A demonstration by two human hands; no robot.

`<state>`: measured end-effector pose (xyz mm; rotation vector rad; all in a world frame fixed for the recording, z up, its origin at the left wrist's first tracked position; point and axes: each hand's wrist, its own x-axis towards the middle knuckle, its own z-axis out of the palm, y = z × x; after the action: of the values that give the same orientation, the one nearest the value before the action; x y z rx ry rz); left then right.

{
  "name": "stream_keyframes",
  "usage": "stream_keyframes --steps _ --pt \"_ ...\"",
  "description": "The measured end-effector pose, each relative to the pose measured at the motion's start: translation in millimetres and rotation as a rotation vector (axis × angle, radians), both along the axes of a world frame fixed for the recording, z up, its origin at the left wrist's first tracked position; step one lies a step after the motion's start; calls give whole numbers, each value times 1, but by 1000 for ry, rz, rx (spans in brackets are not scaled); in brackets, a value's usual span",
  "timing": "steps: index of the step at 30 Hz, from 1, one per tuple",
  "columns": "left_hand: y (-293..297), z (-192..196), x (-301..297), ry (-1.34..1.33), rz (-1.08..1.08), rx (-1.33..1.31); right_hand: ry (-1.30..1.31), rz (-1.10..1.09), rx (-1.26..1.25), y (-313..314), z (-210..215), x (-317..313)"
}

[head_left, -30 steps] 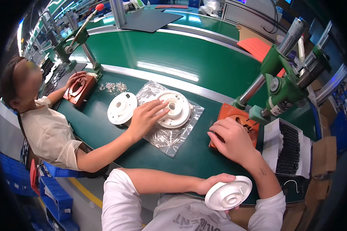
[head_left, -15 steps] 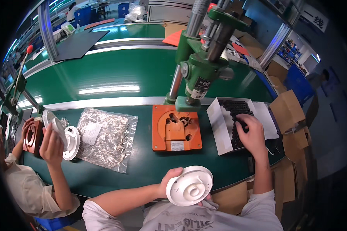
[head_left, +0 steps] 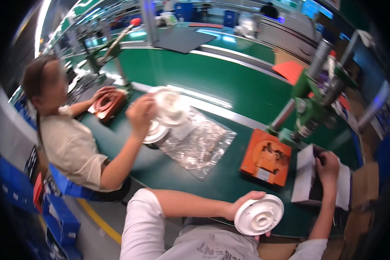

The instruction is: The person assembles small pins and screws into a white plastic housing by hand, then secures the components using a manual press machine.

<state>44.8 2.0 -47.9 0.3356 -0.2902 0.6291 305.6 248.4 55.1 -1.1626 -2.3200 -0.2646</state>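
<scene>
My left hand (head_left: pixel 246 204) grips a white round plastic part (head_left: pixel 271 208) by its rim, low in front of my shirt. The part's face has a raised ring and hub at its middle. Over at the right, my right hand (head_left: pixel 329 164) reaches into a white cardboard box (head_left: pixel 302 173) of small black parts. Its fingers are curled; motion blur and the box hide what they pinch. Between my hands and the far edge lies an orange fixture block (head_left: pixel 252 158) with dark cut-outs, beneath a green bench press (head_left: pixel 307 112).
A clear bag of thin metal pieces (head_left: pixel 199 145) lies on the green table. Left of it, a co-worker holds up a white round part (head_left: pixel 173 106), with another white disc (head_left: pixel 154 132) below and a red-brown fixture (head_left: pixel 110 104) beside. Brown cartons (head_left: pixel 365 184) stand at the right.
My view has swung left, bringing the co-worker into sight. The co-worker's white part has moved up and over the bag. My left hand keeps its part; my right hand stays at the box.
</scene>
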Motion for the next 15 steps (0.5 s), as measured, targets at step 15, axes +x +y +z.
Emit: stream_keyframes --steps 15 --pt "-9 28 -6 233 175 -78 -53 59 26 -5 7 -15"
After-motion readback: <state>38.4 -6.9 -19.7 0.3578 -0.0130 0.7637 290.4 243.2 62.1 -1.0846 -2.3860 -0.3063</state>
